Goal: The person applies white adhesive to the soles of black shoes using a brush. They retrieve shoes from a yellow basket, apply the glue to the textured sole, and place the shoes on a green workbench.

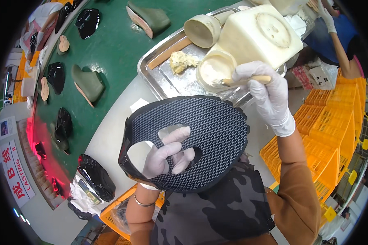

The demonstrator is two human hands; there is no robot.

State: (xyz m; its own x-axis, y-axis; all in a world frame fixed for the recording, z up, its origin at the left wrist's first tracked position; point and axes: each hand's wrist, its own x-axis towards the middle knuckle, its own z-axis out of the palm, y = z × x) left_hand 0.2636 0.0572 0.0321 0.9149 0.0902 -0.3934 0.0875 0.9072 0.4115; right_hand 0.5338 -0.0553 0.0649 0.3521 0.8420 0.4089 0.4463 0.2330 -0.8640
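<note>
My left hand (161,159), in a white glove, grips a black shoe upper (216,143) with a grey patterned inner face; several fingers show through its cut-out openings. Glossy black trim edges the upper's left side. My right hand (270,94), gloved too, pinches a brush (255,79) by its wooden handle. The brush's tip is over the rim of a cream cup (201,76) with white paste inside. That cup joins a cream plastic jug (237,34) lying in a metal tray (145,57). A lump of yellowish dried glue (182,62) sits beside the cup.
Olive-green shoe lasts (90,83) and glossy black uppers (56,77) lie on a green belt (114,53) at left. Stacked orange crates (315,134) stand at right. Another person's gloved hand (326,18) is at upper right. A black upper (96,175) rests near the table's left edge.
</note>
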